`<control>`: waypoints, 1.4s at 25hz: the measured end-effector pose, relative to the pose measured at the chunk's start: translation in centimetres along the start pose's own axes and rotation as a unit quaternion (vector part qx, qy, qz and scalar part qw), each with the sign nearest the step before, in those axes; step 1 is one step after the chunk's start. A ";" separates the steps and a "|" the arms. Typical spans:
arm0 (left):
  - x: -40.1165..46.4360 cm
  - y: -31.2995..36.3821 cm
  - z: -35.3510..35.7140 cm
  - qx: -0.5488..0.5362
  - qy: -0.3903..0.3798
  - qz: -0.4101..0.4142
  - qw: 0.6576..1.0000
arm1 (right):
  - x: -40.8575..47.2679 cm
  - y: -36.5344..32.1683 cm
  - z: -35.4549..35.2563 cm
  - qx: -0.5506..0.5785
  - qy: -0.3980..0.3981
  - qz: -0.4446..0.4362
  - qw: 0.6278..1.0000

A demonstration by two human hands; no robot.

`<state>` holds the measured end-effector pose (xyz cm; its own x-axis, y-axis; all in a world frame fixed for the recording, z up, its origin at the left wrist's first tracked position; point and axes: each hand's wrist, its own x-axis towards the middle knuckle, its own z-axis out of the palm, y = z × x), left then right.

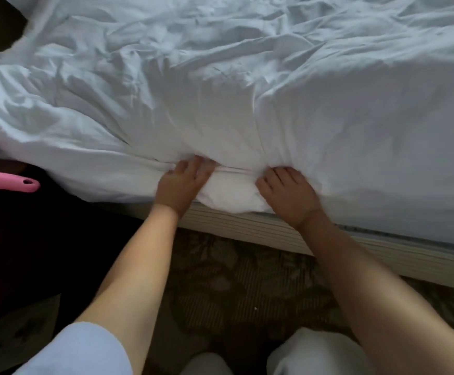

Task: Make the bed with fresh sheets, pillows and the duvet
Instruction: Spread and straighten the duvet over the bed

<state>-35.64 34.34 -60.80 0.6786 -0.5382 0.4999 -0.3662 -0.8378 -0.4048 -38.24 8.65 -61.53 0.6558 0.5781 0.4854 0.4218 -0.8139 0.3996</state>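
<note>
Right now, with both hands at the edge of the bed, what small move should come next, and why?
Probably push the bunched white sheet down and in along the mattress side: the left hand and right hand both press it there, and a loose fold hangs over the striped bed base.

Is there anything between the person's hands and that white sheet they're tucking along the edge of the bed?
Nothing visible. The left hand and right hand both already press directly on the white sheet at the bed's near edge, fingertips buried in its folds.
</note>
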 end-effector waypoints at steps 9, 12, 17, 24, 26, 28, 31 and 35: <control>3.9 -3.2 -14.9 -0.112 -0.222 -0.190 0.950 | 3.0 0.9 -14.2 0.226 -0.182 0.321 0.901; 1.4 -2.0 -14.2 -0.163 -0.237 -0.167 0.943 | 2.2 -0.9 -15.1 0.290 -0.261 0.382 0.838; -3.4 0.8 -9.9 -0.108 -0.295 -0.093 0.945 | -0.2 -3.5 -14.2 0.283 -0.379 0.385 0.792; -6.7 0.3 -5.2 -0.196 -0.232 -0.476 0.826 | -0.7 -7.5 -7.8 0.074 -0.215 0.056 0.972; -6.4 0.1 -3.7 -0.268 -0.287 -0.474 0.788 | -1.0 -7.6 -6.3 0.096 -0.369 0.096 0.920; -6.4 -0.3 -2.0 -0.333 -0.374 -0.424 0.754 | -1.8 -7.6 -5.3 0.072 -0.463 0.112 0.876; -6.9 -0.9 0.0 -0.268 -0.529 -0.259 0.763 | -1.8 -7.7 -3.7 0.067 -0.473 0.085 0.874; -5.3 0.4 0.0 -0.174 -0.413 -0.175 0.877 | -0.2 -6.2 -3.2 0.077 -0.271 0.135 0.950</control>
<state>-39.39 36.85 -63.58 0.9648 -0.1137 -0.2372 -0.1188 -0.9929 -0.0075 -43.03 13.76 -61.59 0.9613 0.2674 0.0664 0.2523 -0.9511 0.1780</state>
